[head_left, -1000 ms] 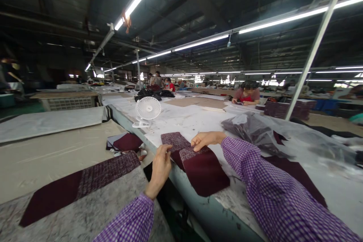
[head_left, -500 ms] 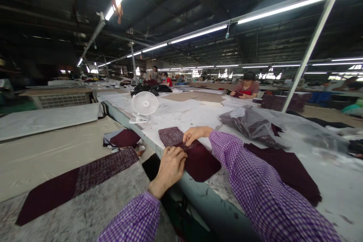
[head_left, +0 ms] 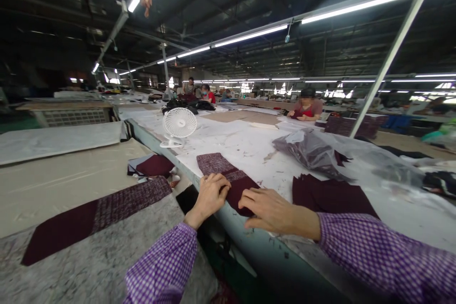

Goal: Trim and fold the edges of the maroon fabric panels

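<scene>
Maroon cloth, cut as a panel (head_left: 245, 181) with a speckled band at one end, is laid at the near edge of the white-topped table (head_left: 231, 137), apparently overlapping a speckled piece (head_left: 213, 162). The panel lies between the two hands and is judged to be kept flat by light pressure from both sides. Its speckled end is met by the curled fingertips of the left hand (head_left: 211, 194); whether cloth is pinched there cannot be told. Its plain end is partly covered by the right hand (head_left: 269, 206), thumb and fingers apart, nothing seen clamped. Dark maroon pieces (head_left: 331, 194) are piled by the right forearm, probably for easy reach. Behind them a plastic bag (head_left: 306, 152) is set down. A white fan (head_left: 180, 123) is stood at the table's edge, facing this spot, presumably for cooling.
</scene>
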{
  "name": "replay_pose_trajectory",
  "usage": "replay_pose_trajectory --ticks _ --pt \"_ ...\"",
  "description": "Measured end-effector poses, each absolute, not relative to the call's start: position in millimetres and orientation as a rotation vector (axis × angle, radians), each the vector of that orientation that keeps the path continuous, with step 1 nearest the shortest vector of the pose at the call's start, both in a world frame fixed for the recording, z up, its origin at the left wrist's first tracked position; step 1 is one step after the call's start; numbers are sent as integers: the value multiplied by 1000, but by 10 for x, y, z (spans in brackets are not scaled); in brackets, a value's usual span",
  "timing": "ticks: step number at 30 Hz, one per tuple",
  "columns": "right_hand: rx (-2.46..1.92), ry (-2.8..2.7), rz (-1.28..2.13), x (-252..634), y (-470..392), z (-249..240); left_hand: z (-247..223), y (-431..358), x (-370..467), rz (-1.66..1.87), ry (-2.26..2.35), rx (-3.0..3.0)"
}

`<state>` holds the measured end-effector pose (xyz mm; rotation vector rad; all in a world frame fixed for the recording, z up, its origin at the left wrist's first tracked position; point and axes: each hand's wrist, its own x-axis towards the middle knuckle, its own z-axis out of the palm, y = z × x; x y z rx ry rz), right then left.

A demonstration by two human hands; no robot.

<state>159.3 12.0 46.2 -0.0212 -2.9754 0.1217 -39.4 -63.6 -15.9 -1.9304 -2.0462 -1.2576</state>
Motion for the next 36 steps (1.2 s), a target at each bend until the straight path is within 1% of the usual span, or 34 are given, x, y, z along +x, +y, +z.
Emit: replay_pose_trajectory --ticks 2,5,6,7,8,11,14,17,22,25,27,29,36 --pt "-82 -2890 262 1607 161 313 -161 -634 -482 -1684 -2055 -1894" --pt "-298 -2776 713 1555 319 233 -135 -659 -688 -2529 -1919 -1466" --pt "-367 -2744 850 1539 364 230 -120 -678 -751 -2699 -1858 -1268" --pt "-417 -2720 958 1527 399 231 -103 -703 -798 -2775 -1818 -1112" --pt "-441 -2702 1036 1521 425 232 -85 -734 -821 -2773 -1807 -1027" --pt "-435 -2669 1168 1527 477 222 -37 -846 -721 -2497 -1901 -1192" --pt "-430 -2655 1256 1540 522 202 -3 -945 -447 -2040 -1937 -1552" --pt "-410 -2656 1256 1548 557 198 11 -990 -186 -1621 -1840 -1787" --pt "-386 -2645 1247 1541 567 198 -55 -986 19 -1198 -1773 -1897" --pt "-389 -2589 1304 1530 561 197 -136 -1006 39 -1085 -1760 -1880" --pt "-393 -2564 1375 1529 549 208 -186 -1034 32 -1052 -1750 -1876" --pt "-384 -2580 1374 1538 521 233 -222 -1062 19 -1036 -1746 -1890" --pt "-273 -2694 1047 1560 413 250 -234 -1049 4 -1112 -1767 -1889"
